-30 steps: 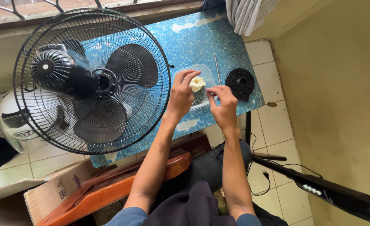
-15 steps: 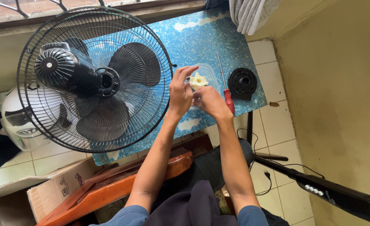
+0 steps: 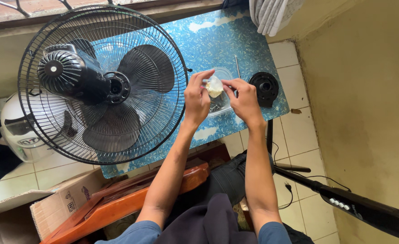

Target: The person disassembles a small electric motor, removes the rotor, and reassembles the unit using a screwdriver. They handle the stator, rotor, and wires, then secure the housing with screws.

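Together, left hand [image 3: 196, 97] and right hand [image 3: 243, 100] pinch a small crinkled translucent bag [image 3: 214, 86].

- You're looking down on a small rectangular table with a blue, white-speckled patterned top [image 3: 217, 40], pushed up against the wall below a window.
- Along the top edge runs a reddish-brown window sill with dark metal bars [image 3: 37, 7] — daylight falls in from there.
- To your right stands a plain yellowish-beige plastered wall [image 3: 366, 99], dull and a little stained.
- The floor is square off-white ceramic tiles with dark grout lines [image 3: 299, 131], showing on both sides of the table.
- Folded grey-white cloth [image 3: 271, 13] hangs at the table's far right corner.
- An open brown cardboard box [image 3: 50, 208] sits at your lower left, beside an orange-brown wooden board [image 3: 132, 199].
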